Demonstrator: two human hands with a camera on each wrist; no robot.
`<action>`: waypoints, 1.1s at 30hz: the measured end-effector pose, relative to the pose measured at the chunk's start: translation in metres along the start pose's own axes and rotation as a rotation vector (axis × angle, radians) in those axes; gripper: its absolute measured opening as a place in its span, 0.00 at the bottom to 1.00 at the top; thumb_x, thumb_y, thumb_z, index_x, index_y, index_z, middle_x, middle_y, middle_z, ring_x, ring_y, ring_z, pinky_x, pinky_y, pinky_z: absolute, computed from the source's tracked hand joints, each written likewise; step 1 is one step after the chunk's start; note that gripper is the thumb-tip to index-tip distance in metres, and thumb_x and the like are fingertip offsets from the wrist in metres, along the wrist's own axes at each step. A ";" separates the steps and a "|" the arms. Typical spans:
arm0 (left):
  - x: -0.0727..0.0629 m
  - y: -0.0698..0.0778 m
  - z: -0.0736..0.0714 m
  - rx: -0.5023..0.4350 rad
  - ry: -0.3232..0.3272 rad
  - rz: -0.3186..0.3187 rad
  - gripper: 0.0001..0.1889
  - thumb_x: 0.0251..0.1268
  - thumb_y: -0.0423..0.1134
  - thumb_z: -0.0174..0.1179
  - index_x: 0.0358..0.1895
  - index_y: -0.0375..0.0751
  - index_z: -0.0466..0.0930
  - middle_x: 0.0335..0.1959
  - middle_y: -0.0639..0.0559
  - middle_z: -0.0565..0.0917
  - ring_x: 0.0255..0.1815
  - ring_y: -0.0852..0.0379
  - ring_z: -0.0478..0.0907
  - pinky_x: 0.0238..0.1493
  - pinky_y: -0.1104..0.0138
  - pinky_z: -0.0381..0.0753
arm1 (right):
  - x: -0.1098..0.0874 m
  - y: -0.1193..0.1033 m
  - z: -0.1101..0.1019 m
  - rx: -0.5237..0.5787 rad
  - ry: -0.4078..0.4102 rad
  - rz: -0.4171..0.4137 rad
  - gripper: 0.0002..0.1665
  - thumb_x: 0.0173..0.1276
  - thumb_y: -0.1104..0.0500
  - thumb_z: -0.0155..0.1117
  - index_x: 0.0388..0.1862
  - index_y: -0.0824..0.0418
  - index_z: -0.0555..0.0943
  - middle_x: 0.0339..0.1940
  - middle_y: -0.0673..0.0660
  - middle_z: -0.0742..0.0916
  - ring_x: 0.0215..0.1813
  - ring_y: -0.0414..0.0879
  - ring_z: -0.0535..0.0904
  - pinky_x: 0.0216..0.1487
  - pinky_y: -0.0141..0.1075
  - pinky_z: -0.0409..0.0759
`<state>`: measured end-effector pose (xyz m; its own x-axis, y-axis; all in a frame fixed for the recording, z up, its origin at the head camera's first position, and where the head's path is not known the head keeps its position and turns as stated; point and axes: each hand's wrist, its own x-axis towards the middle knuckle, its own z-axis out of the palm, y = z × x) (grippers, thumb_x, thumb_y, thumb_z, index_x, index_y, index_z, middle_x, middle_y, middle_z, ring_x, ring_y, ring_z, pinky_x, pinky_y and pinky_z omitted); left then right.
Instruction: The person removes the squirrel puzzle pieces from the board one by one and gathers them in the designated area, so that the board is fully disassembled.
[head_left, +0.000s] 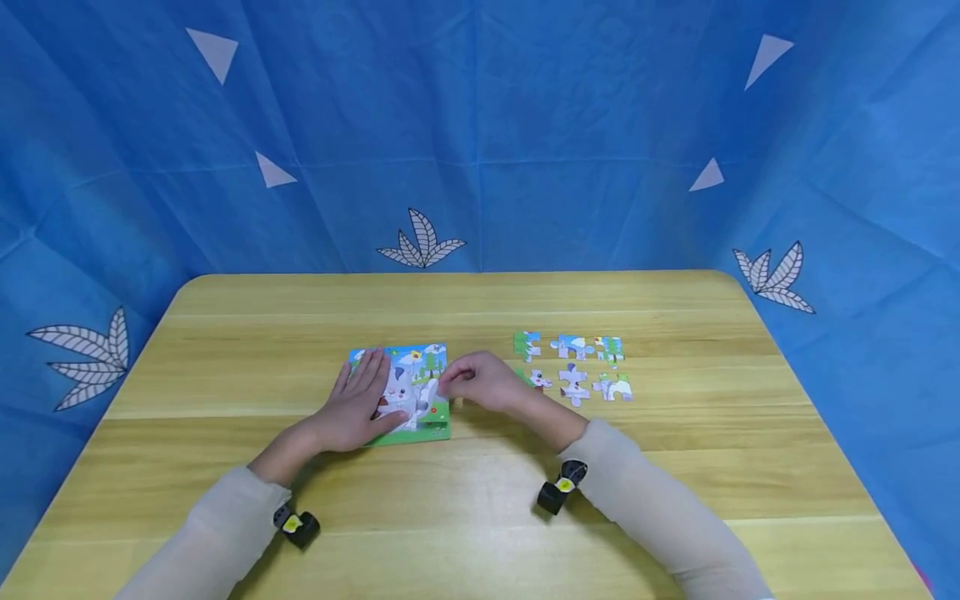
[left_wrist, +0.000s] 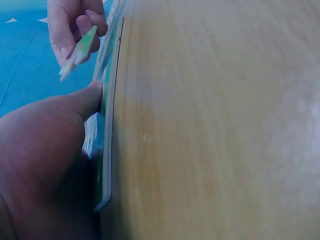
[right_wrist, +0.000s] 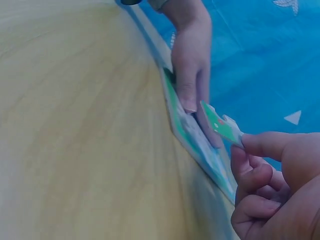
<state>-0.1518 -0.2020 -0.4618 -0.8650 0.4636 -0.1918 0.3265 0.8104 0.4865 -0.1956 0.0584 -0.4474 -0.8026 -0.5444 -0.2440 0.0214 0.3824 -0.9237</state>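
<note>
A flat jigsaw board [head_left: 433, 432] with a grey-and-white cartoon animal, blue sky and green grass lies on the table. My left hand [head_left: 351, 412] rests on its left part, fingers straight and thumb spread toward the lower middle, hiding some of the picture. Over the board's right side, my right hand [head_left: 486, 382] pinches a jigsaw piece [right_wrist: 220, 126] between thumb and fingertips. That piece is green with a small red spot and white knobs, and it is held tilted above the board. In the left wrist view the piece [left_wrist: 82, 47] appears nearly edge-on.
Several loose jigsaw pieces lie in two rows right of the board, among them a sky piece [head_left: 573, 347] and a grey one [head_left: 574, 385]. Part of the lower row is behind the right hand. The wooden table [head_left: 480, 517] meets a blue curtain [head_left: 480, 125] at the back.
</note>
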 end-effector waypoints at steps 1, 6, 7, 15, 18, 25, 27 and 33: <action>0.000 -0.001 0.001 -0.001 -0.002 -0.001 0.50 0.77 0.57 0.53 0.80 0.24 0.36 0.82 0.31 0.34 0.82 0.35 0.26 0.76 0.41 0.22 | -0.001 -0.001 -0.002 0.005 0.007 0.005 0.07 0.71 0.59 0.69 0.42 0.60 0.89 0.35 0.50 0.89 0.33 0.42 0.76 0.34 0.32 0.71; 0.004 -0.009 0.006 0.015 -0.010 -0.011 0.50 0.77 0.59 0.52 0.80 0.27 0.35 0.83 0.35 0.32 0.83 0.39 0.24 0.76 0.44 0.21 | -0.009 -0.006 -0.013 0.001 0.019 0.035 0.08 0.72 0.57 0.68 0.44 0.59 0.89 0.39 0.50 0.89 0.40 0.45 0.79 0.39 0.34 0.74; 0.004 -0.009 0.007 0.014 -0.010 -0.011 0.50 0.77 0.59 0.52 0.80 0.27 0.35 0.83 0.35 0.32 0.83 0.39 0.24 0.76 0.44 0.21 | -0.011 -0.007 -0.016 -0.005 0.022 0.043 0.08 0.72 0.57 0.68 0.45 0.59 0.89 0.39 0.50 0.89 0.41 0.46 0.79 0.40 0.34 0.75; 0.003 -0.009 0.006 0.013 -0.015 -0.015 0.51 0.77 0.59 0.52 0.80 0.26 0.35 0.83 0.35 0.32 0.83 0.39 0.24 0.76 0.44 0.20 | -0.038 -0.001 -0.044 -0.047 0.034 0.054 0.11 0.73 0.53 0.68 0.47 0.57 0.89 0.44 0.51 0.89 0.48 0.46 0.82 0.50 0.43 0.80; 0.003 -0.010 0.007 0.006 -0.013 -0.014 0.51 0.76 0.59 0.52 0.80 0.27 0.35 0.83 0.35 0.32 0.83 0.39 0.25 0.76 0.44 0.20 | -0.051 0.004 -0.056 -0.055 0.046 0.068 0.11 0.73 0.53 0.68 0.47 0.57 0.89 0.44 0.51 0.89 0.49 0.46 0.82 0.52 0.46 0.81; 0.003 -0.011 0.007 0.007 0.002 0.001 0.51 0.77 0.60 0.52 0.80 0.26 0.35 0.83 0.34 0.32 0.83 0.39 0.25 0.76 0.44 0.20 | -0.080 0.016 -0.082 -0.059 0.062 0.079 0.10 0.72 0.56 0.67 0.44 0.60 0.88 0.39 0.53 0.88 0.39 0.46 0.77 0.43 0.41 0.78; 0.003 -0.010 0.007 0.009 0.008 0.008 0.51 0.76 0.61 0.51 0.80 0.26 0.35 0.83 0.33 0.33 0.83 0.38 0.26 0.76 0.44 0.21 | -0.087 0.019 -0.089 -0.066 0.063 0.082 0.09 0.72 0.57 0.67 0.43 0.62 0.88 0.34 0.54 0.85 0.32 0.44 0.72 0.37 0.37 0.74; 0.001 -0.006 0.004 -0.015 0.021 0.028 0.51 0.76 0.61 0.52 0.80 0.24 0.37 0.82 0.30 0.35 0.83 0.36 0.27 0.76 0.42 0.21 | -0.110 0.030 -0.108 -0.066 0.040 0.122 0.12 0.74 0.58 0.65 0.45 0.66 0.87 0.28 0.54 0.81 0.25 0.41 0.64 0.29 0.33 0.68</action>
<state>-0.1534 -0.2048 -0.4686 -0.8635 0.4784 -0.1599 0.3451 0.7915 0.5044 -0.1707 0.2105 -0.4166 -0.8196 -0.4609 -0.3404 0.0826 0.4927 -0.8662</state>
